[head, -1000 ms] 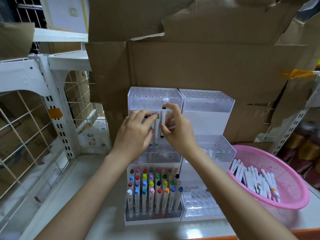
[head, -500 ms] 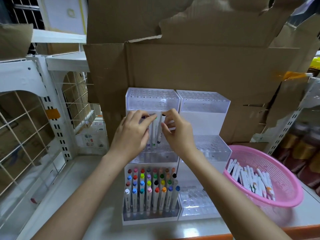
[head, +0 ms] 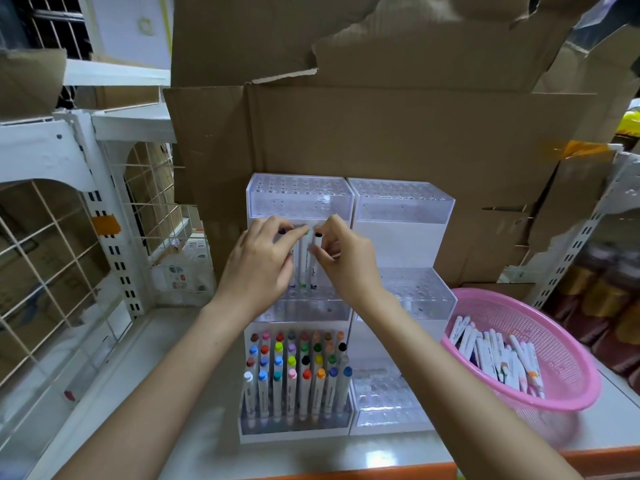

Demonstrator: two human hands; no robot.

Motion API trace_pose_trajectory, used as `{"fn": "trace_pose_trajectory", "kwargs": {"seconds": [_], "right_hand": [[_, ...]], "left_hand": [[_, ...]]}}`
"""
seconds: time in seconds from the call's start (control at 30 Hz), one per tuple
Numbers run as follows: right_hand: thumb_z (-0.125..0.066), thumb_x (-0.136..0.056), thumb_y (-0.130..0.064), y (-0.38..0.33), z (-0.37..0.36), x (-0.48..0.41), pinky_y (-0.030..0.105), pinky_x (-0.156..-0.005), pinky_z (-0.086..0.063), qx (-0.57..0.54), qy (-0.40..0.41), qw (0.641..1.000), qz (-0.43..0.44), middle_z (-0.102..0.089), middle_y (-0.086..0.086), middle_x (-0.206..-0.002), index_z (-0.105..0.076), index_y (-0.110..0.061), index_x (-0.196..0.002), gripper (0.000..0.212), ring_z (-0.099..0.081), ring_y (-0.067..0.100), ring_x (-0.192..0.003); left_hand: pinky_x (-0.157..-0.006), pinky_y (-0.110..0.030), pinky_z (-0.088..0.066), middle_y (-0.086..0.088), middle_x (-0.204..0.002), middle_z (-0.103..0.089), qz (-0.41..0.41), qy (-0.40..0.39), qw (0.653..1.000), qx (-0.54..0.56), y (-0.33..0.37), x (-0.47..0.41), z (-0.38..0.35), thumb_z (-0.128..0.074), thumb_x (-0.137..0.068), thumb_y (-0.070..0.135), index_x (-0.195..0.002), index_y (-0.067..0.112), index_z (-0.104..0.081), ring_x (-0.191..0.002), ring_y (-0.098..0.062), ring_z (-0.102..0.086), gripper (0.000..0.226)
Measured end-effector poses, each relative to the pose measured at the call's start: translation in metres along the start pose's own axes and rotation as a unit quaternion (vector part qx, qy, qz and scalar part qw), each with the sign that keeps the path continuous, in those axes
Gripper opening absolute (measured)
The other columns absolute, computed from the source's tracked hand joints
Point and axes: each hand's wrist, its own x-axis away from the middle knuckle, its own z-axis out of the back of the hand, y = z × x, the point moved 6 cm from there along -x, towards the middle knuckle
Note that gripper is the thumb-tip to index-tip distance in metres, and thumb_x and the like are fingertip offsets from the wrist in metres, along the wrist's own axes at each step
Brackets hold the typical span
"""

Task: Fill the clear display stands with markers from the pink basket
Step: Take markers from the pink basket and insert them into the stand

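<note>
1. Centre-left: the left hand [head: 258, 268] curls its fingers round two upright markers [head: 304, 261] on the middle step of the left stand [head: 301, 202], probably steadying them in their holes.
2. Centre: the right hand [head: 344, 261] pinches a black-capped marker [head: 317, 239] upright, lined up to seat beside them.
3. Centre-right: the right stand [head: 405, 209] holds none.
4. Lower right: the pink basket [head: 568, 344] sits on the bench [head: 207, 452] beside the stands, with spare markers [head: 498, 358] in easy reach.

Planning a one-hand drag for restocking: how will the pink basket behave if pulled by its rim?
Probably light and slightly flexible: the pink basket is thin perforated plastic. Likely slides easily on the smooth counter. The loose markers piled inside would probably shift and roll.
</note>
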Motion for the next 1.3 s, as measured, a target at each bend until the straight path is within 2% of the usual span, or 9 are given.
{"fn": "trace_pose_trajectory", "kwargs": {"seconds": [0.2,0.43,0.57,0.63,0.73,0.97,1.07,1.23,1.3], "right_hand": [[-0.064,-0.089,-0.008,0.003,0.000,0.004,0.045,-0.059,-0.051,-0.011,-0.006,1.000,-0.005,-0.057,0.003,-0.071,-0.055,-0.011,-0.102,0.016,-0.054,0.024,-0.060],[-0.060,-0.093,-0.023,0.010,0.028,0.017,0.043,-0.068,-0.054,0.024,-0.033,0.999,0.006,-0.064,-0.003,-0.093,-0.050,-0.024,-0.131,0.039,-0.063,0.019,-0.082],[-0.059,-0.093,-0.034,0.030,0.064,0.036,0.029,-0.068,-0.046,0.130,-0.030,0.991,-0.006,-0.063,-0.008,-0.117,-0.046,-0.031,-0.139,0.048,-0.058,0.016,-0.105],[-0.054,-0.093,-0.040,0.044,0.082,0.051,0.030,-0.073,-0.044,0.210,-0.037,0.977,-0.007,-0.061,-0.007,-0.120,-0.043,-0.032,-0.141,0.050,-0.055,0.019,-0.107],[-0.044,-0.091,-0.048,0.070,0.116,0.073,0.034,-0.080,-0.047,0.259,-0.039,0.964,-0.046,-0.061,-0.005,-0.119,-0.048,-0.032,-0.137,0.050,-0.056,0.021,-0.108],[-0.042,-0.088,-0.053,0.136,0.197,0.122,0.039,-0.083,-0.050,0.300,-0.062,0.938,-0.161,-0.060,-0.002,-0.118,-0.056,-0.025,-0.128,0.051,-0.057,0.021,-0.107],[-0.035,-0.087,-0.058,0.166,0.218,0.141,0.037,-0.084,-0.048,0.316,-0.110,0.917,-0.217,-0.059,-0.001,-0.119,-0.056,-0.023,-0.126,0.057,-0.056,0.023,-0.109],[-0.046,-0.095,-0.046,0.207,0.231,0.168,0.032,-0.083,-0.042,0.332,-0.240,0.863,-0.295,-0.049,0.000,-0.129,-0.042,-0.023,-0.136,0.047,-0.048,0.022,-0.120],[-0.049,-0.095,-0.040,0.220,0.229,0.173,0.033,-0.083,-0.044,0.330,-0.266,0.852,-0.307,-0.050,0.003,-0.127,-0.043,-0.021,-0.136,0.045,-0.049,0.025,-0.119]], "left_hand": [[-0.087,-0.042,-0.048,-0.007,-0.108,-0.055,0.006,-0.007,1.000,0.000,0.001,-0.001,0.001,-0.068,-0.078,0.004,-0.127,0.013,-0.058,-0.103,-0.024,-0.048,0.051],[-0.092,-0.042,-0.045,-0.008,-0.119,-0.055,0.001,-0.025,1.000,-0.019,0.023,0.000,0.000,-0.068,-0.082,0.022,-0.132,0.014,-0.055,-0.113,-0.026,-0.049,0.052],[-0.096,-0.042,-0.042,-0.007,-0.122,-0.055,-0.032,-0.041,0.999,0.003,0.063,-0.004,-0.016,-0.061,-0.084,0.031,-0.131,0.016,-0.055,-0.117,-0.025,-0.048,0.050],[-0.095,-0.041,-0.043,-0.006,-0.122,-0.056,-0.056,-0.052,0.997,0.015,0.089,-0.008,-0.029,-0.058,-0.085,0.034,-0.131,0.018,-0.055,-0.116,-0.025,-0.048,0.049],[-0.090,-0.039,-0.046,-0.006,-0.120,-0.058,-0.077,-0.084,0.993,0.043,0.130,-0.017,-0.054,-0.044,-0.084,0.042,-0.129,0.019,-0.057,-0.114,-0.025,-0.053,0.052],[-0.080,-0.032,-0.050,-0.003,-0.109,-0.061,-0.125,-0.116,0.980,0.102,0.230,-0.035,-0.110,-0.044,-0.078,0.042,-0.117,0.016,-0.062,-0.098,-0.023,-0.059,0.051],[-0.079,-0.033,-0.050,-0.003,-0.106,-0.061,-0.157,-0.125,0.973,0.111,0.267,-0.038,-0.133,-0.045,-0.078,0.040,-0.112,0.014,-0.063,-0.096,-0.022,-0.058,0.047],[-0.075,-0.035,-0.052,-0.003,-0.097,-0.061,-0.142,-0.255,0.955,0.056,0.288,-0.029,-0.192,-0.071,-0.070,0.042,-0.103,0.014,-0.065,-0.091,-0.026,-0.061,0.044],[-0.083,-0.037,-0.046,-0.005,-0.108,-0.058,-0.111,-0.313,0.942,0.035,0.287,-0.023,-0.213,-0.065,-0.078,0.042,-0.113,0.014,-0.061,-0.101,-0.027,-0.056,0.045]]}}
